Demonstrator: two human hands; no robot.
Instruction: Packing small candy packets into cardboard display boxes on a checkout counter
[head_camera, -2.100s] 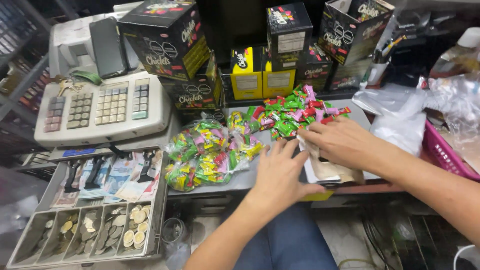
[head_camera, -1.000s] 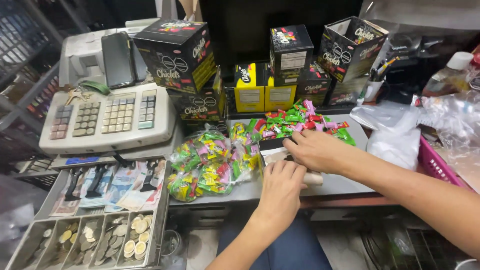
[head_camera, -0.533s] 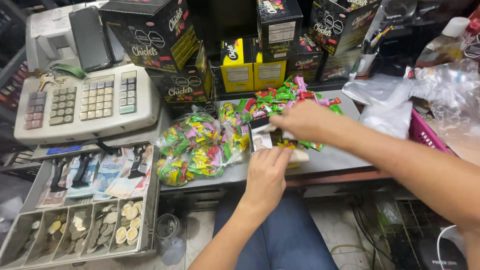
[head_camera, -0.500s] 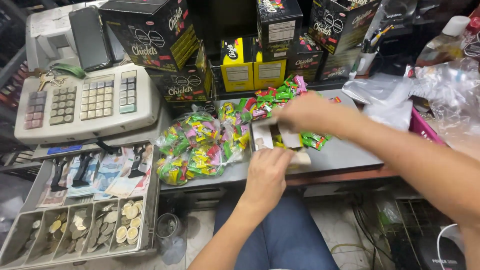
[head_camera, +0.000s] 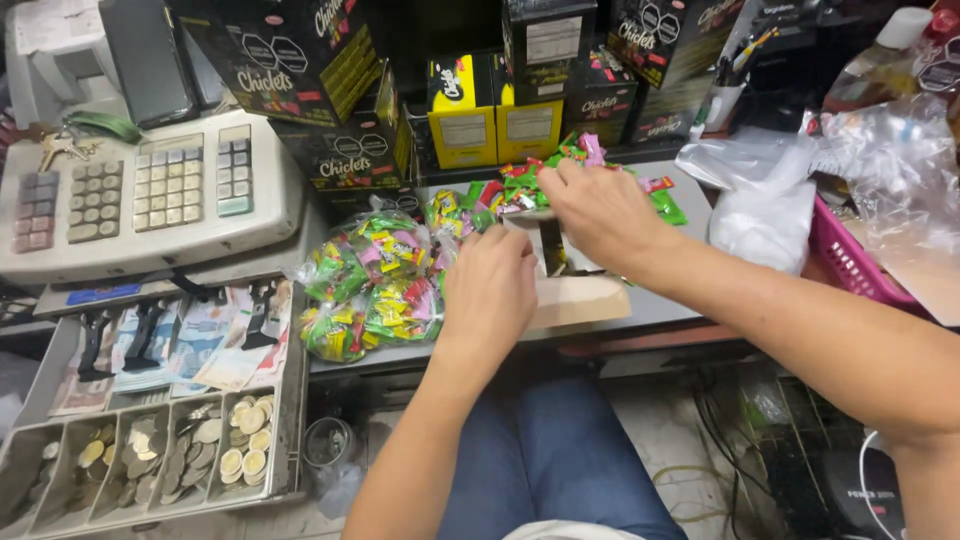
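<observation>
A flat beige carton (head_camera: 580, 300) lies on the grey counter (head_camera: 690, 190) in front of me. My left hand (head_camera: 490, 290) curls over the carton's left end, its fingertips hidden. Just behind it, my right hand (head_camera: 595, 210) grips the carton's raised flap at the edge of a heap of loose candies (head_camera: 520, 185) in green, red and pink wrappers. Two clear bags of wrapped candies (head_camera: 370, 280) lie directly left of my left hand.
A beige cash register (head_camera: 150, 190) stands at the left above its open drawer (head_camera: 150, 450) of banknotes and coins. Black boxes (head_camera: 300, 60) and yellow boxes (head_camera: 490, 110) line the back. Clear plastic bags (head_camera: 760, 200) and a pink basket (head_camera: 850, 260) sit at the right.
My left hand has come up from the counter's front edge onto the carton. My right hand has lifted toward the loose candies at the carton's back.
</observation>
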